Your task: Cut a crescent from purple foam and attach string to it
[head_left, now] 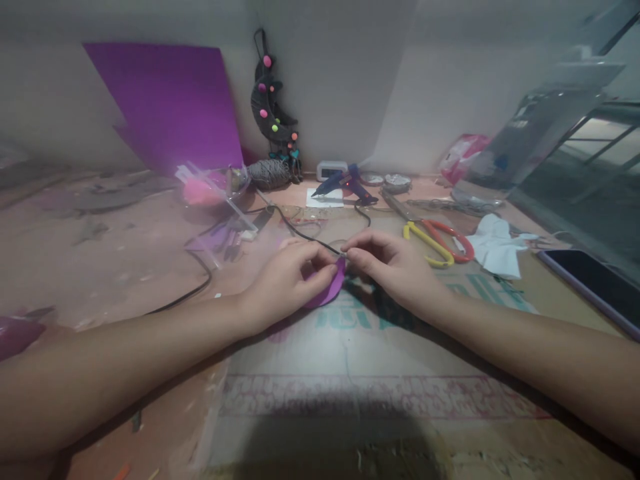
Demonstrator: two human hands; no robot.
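My left hand (287,280) pinches a curved purple piece (330,291), which looks like thin foam or card, between thumb and fingers near the middle of the work surface. Part of that piece is hidden behind the fingers. My right hand (393,267) is closed in a pinch at its upper tip, right beside the left fingertips. Something small sits between the right thumb and forefinger, too tiny to make out. A black cord (303,233) runs just behind both hands.
A glue gun (345,181) rests on a white square (320,198) at the back. Scissors (435,241), white tissue (500,245) and a phone (600,283) lie right. Behind stand a purple sheet (175,107), grey yarn (270,174) and a hanging moon ornament (265,107).
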